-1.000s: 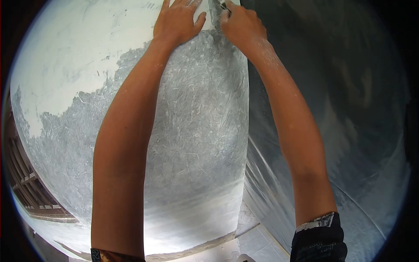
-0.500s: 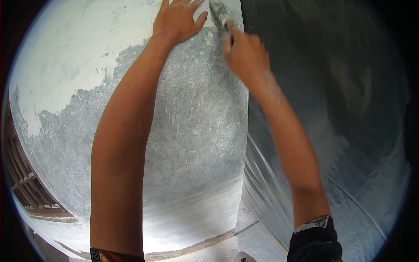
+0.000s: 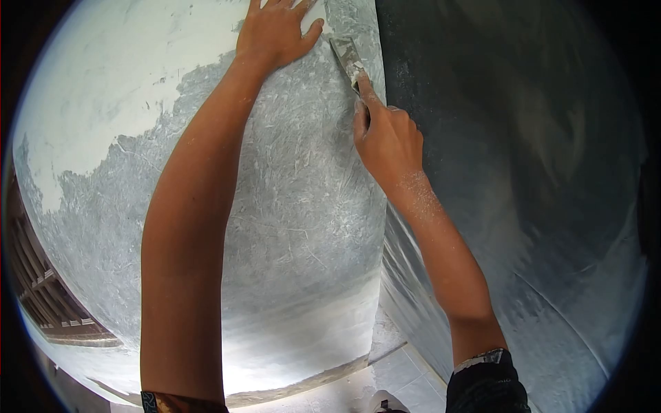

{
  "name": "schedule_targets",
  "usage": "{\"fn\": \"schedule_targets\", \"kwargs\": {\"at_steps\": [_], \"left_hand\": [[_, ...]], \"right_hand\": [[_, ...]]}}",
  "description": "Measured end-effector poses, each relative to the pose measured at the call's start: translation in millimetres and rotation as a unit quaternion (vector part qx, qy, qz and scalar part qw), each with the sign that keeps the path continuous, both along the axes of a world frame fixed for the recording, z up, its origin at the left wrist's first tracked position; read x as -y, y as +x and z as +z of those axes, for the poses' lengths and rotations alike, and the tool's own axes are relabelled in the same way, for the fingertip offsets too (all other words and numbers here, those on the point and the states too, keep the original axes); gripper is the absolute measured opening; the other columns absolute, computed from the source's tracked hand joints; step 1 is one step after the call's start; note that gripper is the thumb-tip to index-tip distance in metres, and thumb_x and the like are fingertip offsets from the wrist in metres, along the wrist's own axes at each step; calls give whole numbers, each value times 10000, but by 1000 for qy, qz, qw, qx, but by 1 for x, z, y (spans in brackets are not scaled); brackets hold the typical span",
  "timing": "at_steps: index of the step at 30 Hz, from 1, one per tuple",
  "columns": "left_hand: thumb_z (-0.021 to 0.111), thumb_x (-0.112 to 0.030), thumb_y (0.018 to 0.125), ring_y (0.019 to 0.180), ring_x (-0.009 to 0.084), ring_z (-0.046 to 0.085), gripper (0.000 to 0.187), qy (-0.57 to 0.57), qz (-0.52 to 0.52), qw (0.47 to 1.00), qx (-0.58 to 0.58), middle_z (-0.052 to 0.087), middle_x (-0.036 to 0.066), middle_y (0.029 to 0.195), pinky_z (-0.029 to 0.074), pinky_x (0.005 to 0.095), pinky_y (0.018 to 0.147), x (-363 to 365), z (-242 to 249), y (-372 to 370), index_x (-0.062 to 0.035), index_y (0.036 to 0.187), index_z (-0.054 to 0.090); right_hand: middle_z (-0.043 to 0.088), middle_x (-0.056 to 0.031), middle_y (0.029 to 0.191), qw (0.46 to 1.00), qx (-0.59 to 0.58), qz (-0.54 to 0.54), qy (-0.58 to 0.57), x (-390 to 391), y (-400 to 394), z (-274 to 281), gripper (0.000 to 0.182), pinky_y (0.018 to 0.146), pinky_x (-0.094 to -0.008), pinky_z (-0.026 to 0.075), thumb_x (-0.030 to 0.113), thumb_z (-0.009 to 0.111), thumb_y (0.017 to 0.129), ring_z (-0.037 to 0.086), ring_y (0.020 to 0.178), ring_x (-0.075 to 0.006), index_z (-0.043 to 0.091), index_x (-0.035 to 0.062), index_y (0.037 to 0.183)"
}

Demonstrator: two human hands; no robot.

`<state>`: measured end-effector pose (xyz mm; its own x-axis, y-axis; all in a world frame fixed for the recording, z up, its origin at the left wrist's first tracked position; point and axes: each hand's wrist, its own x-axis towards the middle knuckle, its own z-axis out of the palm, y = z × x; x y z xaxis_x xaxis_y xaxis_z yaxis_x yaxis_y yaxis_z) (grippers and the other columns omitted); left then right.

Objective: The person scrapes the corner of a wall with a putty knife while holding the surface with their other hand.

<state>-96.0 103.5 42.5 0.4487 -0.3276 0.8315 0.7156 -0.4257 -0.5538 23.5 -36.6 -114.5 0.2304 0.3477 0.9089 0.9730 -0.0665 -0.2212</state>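
Observation:
A large wall surface [image 3: 296,186] fills the middle, grey and scratched, with a white layer [image 3: 103,89] over its upper left. My left hand [image 3: 274,31] lies flat on it near the top, fingers spread, fingertips cut off by the frame edge. In my right hand [image 3: 389,134] is a scraper [image 3: 346,56], its blade pointing up and left against the grey area near the wall's right edge. My index finger stretches along the tool, and whitish residue sticks to the blade. White dust speckles my right wrist.
Dark plastic sheeting [image 3: 509,172] hangs along the right side. At the far left is a brown slatted structure [image 3: 45,282]. Floor tiles [image 3: 406,378] and part of a shoe [image 3: 387,401] show at the bottom.
My right hand and the scraper have moved down, away from the top edge. More of the blade now shows. My left hand stays in nearly the same place.

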Motion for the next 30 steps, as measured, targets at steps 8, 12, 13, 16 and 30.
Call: {"fn": "schedule_targets", "kwargs": {"at_steps": [8, 12, 13, 16, 30], "left_hand": [[516, -393, 979, 1524, 320, 239, 618, -9, 1, 1000, 2, 323, 188, 1614, 119, 526, 1253, 0, 0, 1, -57, 1493, 453], [508, -395, 982, 1524, 323, 240, 616, -12, 13, 1000, 4, 321, 191, 1614, 123, 530, 1252, 2, 0, 1, -56, 1493, 453], [508, -395, 982, 1524, 323, 240, 616, -10, 14, 1000, 6, 321, 191, 1614, 123, 530, 1252, 3, 0, 1, -56, 1493, 453], [504, -397, 981, 1524, 325, 238, 617, -19, 20, 1000, 3, 316, 190, 1617, 125, 530, 1251, 3, 0, 1, -56, 1493, 454], [530, -426, 967, 1521, 334, 244, 647, -22, -12, 1000, -5, 323, 199, 1611, 116, 531, 1251, 3, 1, 0, -53, 1490, 457]], "right_hand": [[683, -203, 725, 998, 1, 5, 56, -3, 2, 10, 465, 649, -506, 573, 206, 600, 970, 709, 687, -376, 563, 148, 1430], [697, -190, 748, 1000, -6, -11, 16, 1, -2, -10, 453, 649, -485, 575, 192, 589, 973, 709, 692, -373, 567, 139, 1423], [695, -200, 754, 1000, -5, -2, 25, -2, 0, -6, 468, 634, -496, 574, 201, 578, 976, 713, 705, -381, 550, 135, 1438], [690, -214, 755, 998, 5, 16, 64, -13, 4, 21, 488, 621, -512, 574, 215, 569, 979, 717, 714, -392, 528, 134, 1458], [681, -213, 757, 997, 7, 22, 67, -19, 3, 20, 528, 596, -482, 579, 227, 590, 970, 718, 693, -371, 501, 136, 1483]]}}
